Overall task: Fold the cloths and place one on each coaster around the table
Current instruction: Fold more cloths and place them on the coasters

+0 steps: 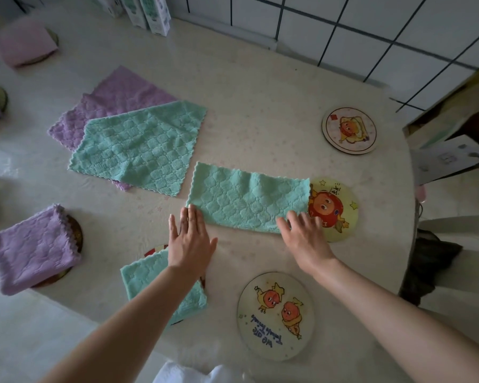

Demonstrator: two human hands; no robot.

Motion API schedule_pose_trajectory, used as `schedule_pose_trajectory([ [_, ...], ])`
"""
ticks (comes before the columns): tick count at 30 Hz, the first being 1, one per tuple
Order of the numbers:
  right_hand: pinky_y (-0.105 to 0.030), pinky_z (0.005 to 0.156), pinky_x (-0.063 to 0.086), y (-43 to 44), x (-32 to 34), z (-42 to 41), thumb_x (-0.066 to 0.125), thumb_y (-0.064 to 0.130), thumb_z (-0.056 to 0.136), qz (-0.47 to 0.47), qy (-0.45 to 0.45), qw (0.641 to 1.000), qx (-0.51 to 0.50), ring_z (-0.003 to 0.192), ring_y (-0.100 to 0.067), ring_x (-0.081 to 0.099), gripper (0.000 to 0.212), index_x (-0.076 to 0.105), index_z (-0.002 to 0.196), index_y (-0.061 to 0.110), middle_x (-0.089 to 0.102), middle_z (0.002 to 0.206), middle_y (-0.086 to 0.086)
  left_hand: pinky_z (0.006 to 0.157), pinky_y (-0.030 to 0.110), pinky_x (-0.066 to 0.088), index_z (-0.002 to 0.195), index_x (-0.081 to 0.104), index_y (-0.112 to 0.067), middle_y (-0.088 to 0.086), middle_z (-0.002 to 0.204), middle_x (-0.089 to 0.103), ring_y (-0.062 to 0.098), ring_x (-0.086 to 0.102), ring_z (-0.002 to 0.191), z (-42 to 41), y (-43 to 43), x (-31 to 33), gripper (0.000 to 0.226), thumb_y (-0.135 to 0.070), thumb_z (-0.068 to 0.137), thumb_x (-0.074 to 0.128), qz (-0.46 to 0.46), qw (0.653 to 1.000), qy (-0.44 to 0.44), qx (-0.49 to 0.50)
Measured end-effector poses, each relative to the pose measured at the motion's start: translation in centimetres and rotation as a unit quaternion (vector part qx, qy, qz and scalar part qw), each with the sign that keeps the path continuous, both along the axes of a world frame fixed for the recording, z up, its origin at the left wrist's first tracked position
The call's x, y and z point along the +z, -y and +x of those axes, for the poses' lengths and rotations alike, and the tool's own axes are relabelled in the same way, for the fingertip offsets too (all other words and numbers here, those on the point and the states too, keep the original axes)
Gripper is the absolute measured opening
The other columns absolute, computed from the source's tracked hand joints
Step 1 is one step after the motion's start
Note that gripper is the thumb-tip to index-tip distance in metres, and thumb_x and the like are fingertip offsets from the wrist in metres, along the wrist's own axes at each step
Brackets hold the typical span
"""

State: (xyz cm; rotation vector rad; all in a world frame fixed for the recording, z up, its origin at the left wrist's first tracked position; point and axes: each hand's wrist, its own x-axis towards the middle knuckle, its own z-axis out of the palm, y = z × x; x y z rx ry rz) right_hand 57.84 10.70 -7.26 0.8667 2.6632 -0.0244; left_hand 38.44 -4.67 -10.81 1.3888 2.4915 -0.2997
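A green cloth (246,199), folded once into a long strip, lies in the middle of the table, its right end overlapping a round cartoon coaster (340,200). My left hand (190,239) rests flat at the strip's near left corner, fingers apart. My right hand (304,239) lies open at its near right corner. A flat green cloth (141,147) lies over a purple cloth (116,98) further back. Folded cloths sit on coasters: green (150,277) under my left forearm, purple (31,250) at left, pink (25,44) at far left.
Two bare cartoon coasters stand free: one (275,316) near the table's front edge, one (349,130) at the back right. Cartons (152,12) stand at the back. A tiled wall (371,31) lies beyond the table, and a chair with papers (448,158) at right.
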Motion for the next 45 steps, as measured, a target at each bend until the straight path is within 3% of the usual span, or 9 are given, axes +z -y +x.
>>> schedule_pose_trajectory([
  [5, -0.031, 0.062, 0.037, 3.4, 1.9, 1.4, 0.054, -0.013, 0.066, -0.032, -0.163, 0.986, 0.006, 0.069, -0.019, 0.047, 0.034, 0.058, 0.092, 0.010, 0.054, 0.080, -0.002, 0.115, 0.051, -0.008, 0.149, -0.011, -0.018, 0.009, 0.156, -0.015, 0.031, -0.010, 0.145, 3.0, -0.4, 1.0, 0.078, -0.048, 0.095, 0.036, 0.055, 0.992, 0.068, -0.093],
  [13, -0.025, 0.077, 0.049, 9.5, 5.5, 2.2, 0.050, 0.016, 0.090, -0.225, -0.275, 0.935, -0.008, 0.088, -0.012, 0.056, 0.030, 0.051, 0.120, 0.015, 0.060, 0.101, 0.001, 0.106, 0.042, 0.041, 0.134, 0.051, -0.013, 0.007, 0.138, 0.052, 0.022, 0.047, 0.130, 8.3, 0.9, 1.3, 0.048, -0.031, 0.091, 0.039, 0.219, 0.936, 0.227, -0.155],
  [19, -0.019, 0.096, 0.046, 6.7, 3.6, 3.8, 0.041, 0.002, 0.094, -0.282, -0.222, 0.933, -0.010, 0.111, -0.010, 0.056, 0.040, 0.049, 0.131, 0.014, 0.058, 0.124, -0.002, 0.109, 0.028, 0.034, 0.129, 0.057, -0.015, 0.007, 0.135, 0.056, 0.017, 0.050, 0.127, 7.4, 3.8, 1.2, 0.048, -0.011, 0.083, 0.070, 0.224, 0.879, 0.347, -0.237],
  [25, -0.030, 0.105, 0.042, 4.1, 0.9, 5.3, 0.037, -0.021, 0.081, -0.366, -0.069, 0.928, 0.001, 0.124, -0.009, 0.047, 0.076, 0.042, 0.137, 0.031, 0.046, 0.138, 0.013, 0.102, 0.017, 0.041, 0.126, 0.061, -0.021, 0.000, 0.129, 0.059, 0.003, 0.054, 0.118, 6.7, 6.3, 1.1, 0.046, -0.015, 0.081, 0.072, 0.227, 0.867, 0.431, -0.104],
  [28, -0.031, 0.091, 0.052, 3.4, 0.5, 5.4, 0.047, -0.015, 0.082, -0.408, -0.062, 0.909, -0.065, 0.109, -0.010, 0.055, 0.074, 0.041, 0.135, 0.036, 0.052, 0.126, 0.012, 0.067, 0.014, 0.053, 0.120, 0.065, -0.023, -0.005, 0.103, 0.072, -0.003, 0.066, 0.075, 6.5, 6.2, 1.9, 0.037, -0.010, 0.085, 0.067, 0.216, 0.864, 0.452, 0.040],
  [31, -0.023, 0.067, 0.055, 2.6, 0.6, 4.3, 0.057, -0.005, 0.085, -0.457, -0.061, 0.877, -0.132, 0.079, -0.008, 0.061, 0.059, 0.048, 0.130, 0.032, 0.062, 0.108, 0.004, 0.041, 0.016, 0.038, 0.106, 0.070, -0.017, -0.009, 0.064, 0.065, 0.000, 0.045, 0.041, 6.2, 5.0, 2.3, 0.020, -0.026, 0.090, 0.062, 0.191, 0.832, 0.484, 0.195],
  [35, -0.019, 0.050, 0.040, 1.4, 0.5, 1.8, 0.055, 0.031, 0.092, -0.450, -0.117, 0.869, -0.172, 0.055, -0.009, 0.050, 0.017, 0.061, 0.101, 0.017, 0.063, 0.076, -0.001, 0.050, 0.030, 0.044, 0.089, 0.065, -0.002, 0.012, 0.072, 0.061, 0.019, 0.052, 0.055, 4.6, 2.3, 2.2, 0.034, -0.035, 0.090, 0.060, 0.172, 0.786, 0.497, 0.324],
  [39, -0.028, 0.051, 0.027, 0.1, -0.4, -0.4, 0.047, 0.034, 0.096, -0.382, -0.143, 0.889, -0.207, 0.051, -0.014, 0.036, 0.037, 0.044, 0.064, 0.015, 0.040, 0.056, 0.001, 0.054, 0.033, 0.053, 0.090, 0.064, 0.000, 0.017, 0.084, 0.068, 0.029, 0.066, 0.071, 2.6, -0.1, 2.0, 0.038, -0.037, 0.093, 0.055, 0.156, 0.761, 0.505, 0.376],
  [45, -0.028, 0.055, 0.027, -0.7, -1.8, -2.1, 0.053, 0.034, 0.091, -0.397, -0.104, 0.869, -0.277, 0.052, -0.016, 0.035, 0.036, 0.038, 0.062, 0.017, 0.035, 0.053, 0.002, 0.068, 0.046, 0.058, 0.072, 0.055, -0.012, 0.009, 0.075, 0.063, 0.031, 0.066, 0.076, 1.1, -1.0, 1.2, 0.030, -0.034, 0.093, 0.056, 0.151, 0.779, 0.466, 0.391],
])
